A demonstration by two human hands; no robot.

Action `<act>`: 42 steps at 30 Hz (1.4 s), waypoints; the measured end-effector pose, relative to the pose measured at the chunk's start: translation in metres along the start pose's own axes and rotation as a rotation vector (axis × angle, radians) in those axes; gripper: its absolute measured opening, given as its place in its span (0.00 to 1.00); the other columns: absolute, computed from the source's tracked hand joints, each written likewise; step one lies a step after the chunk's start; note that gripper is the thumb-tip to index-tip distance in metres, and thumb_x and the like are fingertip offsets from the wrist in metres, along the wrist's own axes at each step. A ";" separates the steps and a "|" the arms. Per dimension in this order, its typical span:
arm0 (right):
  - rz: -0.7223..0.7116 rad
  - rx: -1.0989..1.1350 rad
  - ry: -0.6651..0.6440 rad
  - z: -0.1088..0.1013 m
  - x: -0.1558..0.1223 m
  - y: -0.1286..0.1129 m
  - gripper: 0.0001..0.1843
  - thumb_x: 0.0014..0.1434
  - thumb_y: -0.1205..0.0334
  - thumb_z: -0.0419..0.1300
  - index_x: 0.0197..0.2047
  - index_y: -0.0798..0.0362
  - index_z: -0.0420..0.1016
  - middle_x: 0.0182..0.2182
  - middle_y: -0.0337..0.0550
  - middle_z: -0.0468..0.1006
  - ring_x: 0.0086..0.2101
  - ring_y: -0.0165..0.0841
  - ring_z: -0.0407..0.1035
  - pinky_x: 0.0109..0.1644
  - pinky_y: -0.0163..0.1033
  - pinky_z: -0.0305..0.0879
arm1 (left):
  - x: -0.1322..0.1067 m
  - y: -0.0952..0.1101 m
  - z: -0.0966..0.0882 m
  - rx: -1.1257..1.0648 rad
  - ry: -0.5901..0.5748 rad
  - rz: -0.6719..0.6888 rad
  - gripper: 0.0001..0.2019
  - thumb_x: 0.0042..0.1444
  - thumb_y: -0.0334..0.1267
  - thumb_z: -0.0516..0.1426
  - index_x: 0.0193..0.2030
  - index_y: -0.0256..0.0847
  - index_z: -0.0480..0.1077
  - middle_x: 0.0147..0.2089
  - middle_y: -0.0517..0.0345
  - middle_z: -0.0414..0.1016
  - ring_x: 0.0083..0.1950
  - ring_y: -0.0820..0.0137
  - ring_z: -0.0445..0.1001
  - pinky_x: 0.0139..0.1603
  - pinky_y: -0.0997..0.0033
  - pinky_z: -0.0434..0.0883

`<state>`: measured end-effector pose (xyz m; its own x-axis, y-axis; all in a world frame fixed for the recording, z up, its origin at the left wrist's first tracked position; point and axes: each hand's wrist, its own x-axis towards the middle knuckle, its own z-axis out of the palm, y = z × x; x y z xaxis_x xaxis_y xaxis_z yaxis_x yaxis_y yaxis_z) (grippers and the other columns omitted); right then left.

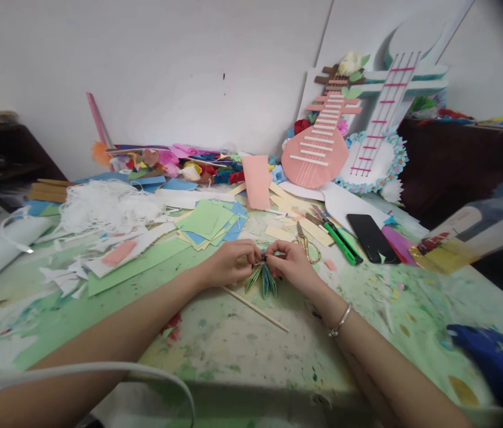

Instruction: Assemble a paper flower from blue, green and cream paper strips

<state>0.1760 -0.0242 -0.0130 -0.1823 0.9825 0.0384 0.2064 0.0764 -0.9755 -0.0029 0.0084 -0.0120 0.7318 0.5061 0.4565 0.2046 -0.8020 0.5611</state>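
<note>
Between my two hands is a small folded paper fan [266,282] in green, yellow and blue, its pleats spread downward toward me. My left hand [232,263] pinches its gathered top from the left. From the right, my right hand [294,266] pinches the same top, where a small dark bit shows between the fingertips. A thin wooden stick [258,310] lies slantwise on the table just below the hands. Gold-handled scissors [308,245] rest right behind my right hand. A stack of green, yellow and blue paper sheets [209,221] lies beyond my left hand.
A green utility knife [340,241] and a black phone [371,238] lie at right. Two paper lutes, one pink [316,151] and one white [370,157], lean on the wall. White paper shreds [109,205] pile up at left. A white cable [144,370] crosses the near left. A blue glue gun [486,351] is at right.
</note>
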 end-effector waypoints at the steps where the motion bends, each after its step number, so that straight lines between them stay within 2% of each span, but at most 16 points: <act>1: 0.019 0.030 -0.003 0.000 0.001 0.000 0.01 0.46 0.66 0.54 0.26 0.54 0.66 0.12 0.32 0.66 0.14 0.25 0.60 0.17 0.29 0.53 | 0.000 -0.001 0.000 -0.002 0.009 0.005 0.07 0.43 0.22 0.50 0.26 0.38 0.61 0.35 0.55 0.70 0.40 0.72 0.69 0.42 0.73 0.66; 8: 0.000 0.126 -0.039 -0.001 0.003 0.003 0.07 0.49 0.61 0.58 0.26 0.54 0.63 0.13 0.33 0.69 0.15 0.25 0.64 0.18 0.28 0.59 | -0.001 -0.003 0.001 0.026 0.065 0.012 0.06 0.44 0.23 0.52 0.26 0.37 0.62 0.39 0.53 0.69 0.42 0.71 0.68 0.44 0.70 0.67; 14: -0.038 0.123 -0.068 0.005 0.002 0.000 0.10 0.49 0.58 0.58 0.26 0.54 0.62 0.12 0.31 0.67 0.12 0.24 0.61 0.15 0.28 0.54 | 0.000 -0.002 0.001 0.033 0.094 -0.022 0.05 0.44 0.25 0.53 0.24 0.37 0.63 0.39 0.53 0.67 0.41 0.71 0.68 0.43 0.70 0.67; 20: -0.030 0.161 -0.041 0.008 0.005 0.000 0.10 0.48 0.60 0.61 0.24 0.55 0.65 0.14 0.34 0.70 0.16 0.24 0.63 0.21 0.29 0.59 | 0.001 -0.004 -0.002 0.074 0.001 -0.036 0.05 0.43 0.23 0.52 0.22 0.36 0.62 0.40 0.53 0.67 0.39 0.72 0.69 0.41 0.72 0.67; 25: 0.001 0.181 -0.019 0.007 0.004 0.000 0.11 0.45 0.59 0.63 0.23 0.56 0.67 0.15 0.37 0.71 0.17 0.25 0.64 0.22 0.31 0.60 | 0.002 -0.002 -0.004 0.115 -0.070 0.007 0.05 0.45 0.24 0.51 0.23 0.35 0.63 0.40 0.52 0.67 0.36 0.73 0.68 0.37 0.75 0.66; 29: 0.001 0.226 -0.013 0.006 0.004 0.001 0.12 0.43 0.58 0.65 0.23 0.56 0.68 0.16 0.38 0.72 0.18 0.26 0.65 0.24 0.32 0.63 | 0.000 -0.003 -0.004 0.112 -0.111 0.035 0.06 0.47 0.25 0.50 0.25 0.35 0.65 0.41 0.52 0.67 0.36 0.74 0.68 0.37 0.75 0.66; 34: 0.039 0.241 0.007 0.008 0.005 0.000 0.11 0.40 0.59 0.66 0.23 0.56 0.70 0.16 0.39 0.73 0.18 0.27 0.66 0.25 0.33 0.65 | -0.003 -0.005 -0.005 0.028 0.019 0.024 0.04 0.47 0.25 0.52 0.25 0.36 0.65 0.39 0.52 0.69 0.41 0.71 0.69 0.42 0.73 0.67; 42: 0.023 0.223 -0.032 0.009 0.002 -0.007 0.04 0.40 0.68 0.60 0.24 0.56 0.74 0.19 0.38 0.75 0.22 0.27 0.69 0.29 0.33 0.66 | 0.000 -0.005 -0.002 0.046 0.146 0.045 0.04 0.47 0.27 0.54 0.27 0.37 0.69 0.35 0.53 0.72 0.37 0.72 0.70 0.39 0.74 0.67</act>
<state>0.1657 -0.0243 -0.0076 -0.2106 0.9775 0.0118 -0.0064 0.0107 -0.9999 -0.0053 0.0131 -0.0134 0.6392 0.5073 0.5780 0.2060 -0.8371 0.5069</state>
